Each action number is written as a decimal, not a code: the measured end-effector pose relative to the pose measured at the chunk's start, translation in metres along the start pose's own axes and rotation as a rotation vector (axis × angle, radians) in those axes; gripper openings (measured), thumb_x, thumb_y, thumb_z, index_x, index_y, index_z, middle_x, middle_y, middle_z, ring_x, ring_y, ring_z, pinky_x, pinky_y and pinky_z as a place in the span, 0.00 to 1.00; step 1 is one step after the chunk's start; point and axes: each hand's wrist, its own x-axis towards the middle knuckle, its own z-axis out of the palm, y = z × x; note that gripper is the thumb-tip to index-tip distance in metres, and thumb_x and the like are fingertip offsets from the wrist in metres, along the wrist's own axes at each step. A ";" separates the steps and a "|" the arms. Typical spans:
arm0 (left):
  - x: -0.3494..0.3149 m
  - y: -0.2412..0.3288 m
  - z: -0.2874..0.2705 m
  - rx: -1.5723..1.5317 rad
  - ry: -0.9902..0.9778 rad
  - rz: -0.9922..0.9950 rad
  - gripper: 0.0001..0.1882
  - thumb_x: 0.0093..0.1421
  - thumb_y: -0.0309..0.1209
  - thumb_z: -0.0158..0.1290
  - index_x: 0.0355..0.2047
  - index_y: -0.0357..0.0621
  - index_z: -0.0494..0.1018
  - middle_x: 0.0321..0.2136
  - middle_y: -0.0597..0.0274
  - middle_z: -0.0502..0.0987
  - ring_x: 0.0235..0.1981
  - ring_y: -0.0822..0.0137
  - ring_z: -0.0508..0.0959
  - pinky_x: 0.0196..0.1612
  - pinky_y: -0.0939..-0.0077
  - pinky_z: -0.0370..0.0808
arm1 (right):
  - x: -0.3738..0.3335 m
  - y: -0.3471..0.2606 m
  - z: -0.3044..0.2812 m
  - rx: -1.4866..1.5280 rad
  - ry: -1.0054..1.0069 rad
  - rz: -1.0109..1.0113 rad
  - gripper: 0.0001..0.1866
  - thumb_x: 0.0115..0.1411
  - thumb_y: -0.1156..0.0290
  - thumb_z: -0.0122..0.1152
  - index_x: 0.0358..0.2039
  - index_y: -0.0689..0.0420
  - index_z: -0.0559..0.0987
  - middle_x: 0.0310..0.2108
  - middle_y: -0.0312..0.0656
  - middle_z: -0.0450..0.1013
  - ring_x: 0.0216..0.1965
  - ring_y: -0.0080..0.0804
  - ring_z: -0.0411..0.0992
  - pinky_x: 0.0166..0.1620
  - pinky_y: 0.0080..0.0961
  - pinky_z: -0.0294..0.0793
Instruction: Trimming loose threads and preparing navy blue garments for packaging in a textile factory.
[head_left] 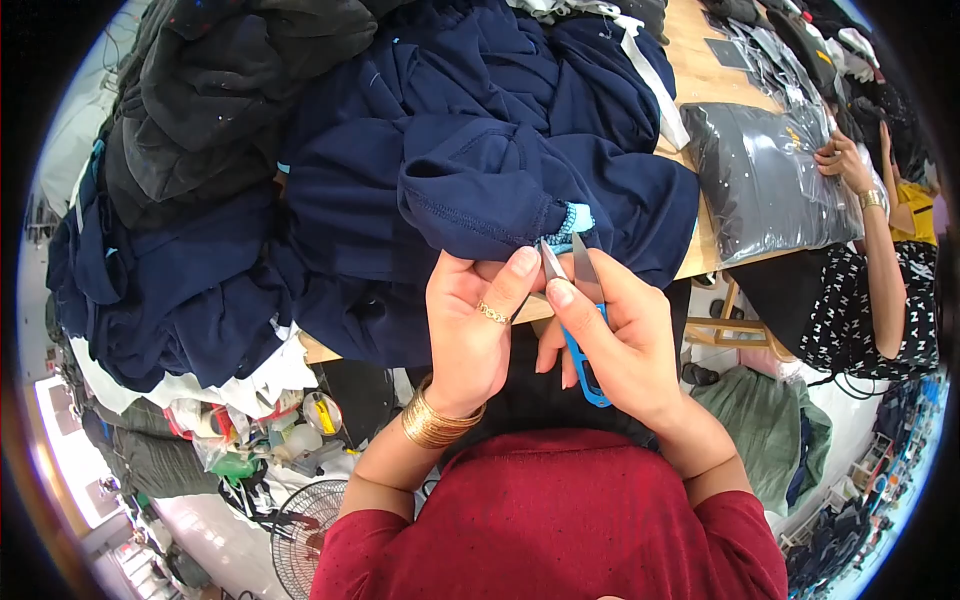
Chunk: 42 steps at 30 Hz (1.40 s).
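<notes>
A navy blue garment (pixel 470 190) lies bunched at the table's near edge, its seamed end turned toward me. Light blue trim (pixel 577 220) shows at that end. My left hand (pixel 480 320) pinches the garment's edge between thumb and fingers. In my right hand (pixel 625 330) is a pair of thread snips (pixel 588 365) with a blue handle. The two pointed metal blades stand apart, their tips right at the light blue trim. Part of the handle is hidden behind my right fingers.
Black garments (pixel 230 90) are heaped at the far left, with more navy cloth below them. A plastic-wrapped dark package (pixel 760 175) rests on the wooden table (pixel 695 258) at right, under a co-worker's hand (pixel 843 160). A fan (pixel 308 530) stands at lower left.
</notes>
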 end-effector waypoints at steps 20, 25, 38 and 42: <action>0.000 -0.001 0.005 -0.055 0.053 -0.040 0.13 0.60 0.24 0.47 0.46 0.37 0.63 0.35 0.58 0.75 0.34 0.73 0.75 0.39 0.80 0.73 | -0.001 0.010 0.008 0.352 -0.020 0.043 0.12 0.65 0.68 0.42 0.41 0.65 0.66 0.17 0.44 0.70 0.14 0.28 0.70 0.15 0.17 0.67; 0.000 -0.001 0.001 -0.039 0.021 -0.077 0.15 0.62 0.29 0.44 0.48 0.38 0.62 0.38 0.56 0.74 0.35 0.70 0.77 0.36 0.79 0.74 | -0.001 0.012 0.011 0.387 -0.008 0.021 0.12 0.65 0.68 0.42 0.41 0.65 0.66 0.16 0.44 0.70 0.14 0.27 0.69 0.15 0.17 0.67; 0.001 0.006 0.003 -0.006 0.025 -0.222 0.16 0.63 0.33 0.43 0.48 0.40 0.60 0.29 0.57 0.75 0.07 0.78 0.63 0.06 0.87 0.58 | 0.000 0.020 0.013 0.385 0.013 -0.044 0.10 0.65 0.70 0.44 0.39 0.64 0.68 0.19 0.37 0.69 0.16 0.17 0.67 0.17 0.12 0.65; 0.002 0.006 0.007 -0.056 0.030 -0.222 0.16 0.63 0.32 0.42 0.49 0.40 0.61 0.31 0.57 0.75 0.16 0.75 0.71 0.14 0.85 0.67 | -0.001 0.018 0.012 0.257 0.054 -0.060 0.10 0.65 0.70 0.44 0.39 0.64 0.69 0.19 0.37 0.69 0.17 0.17 0.67 0.18 0.12 0.66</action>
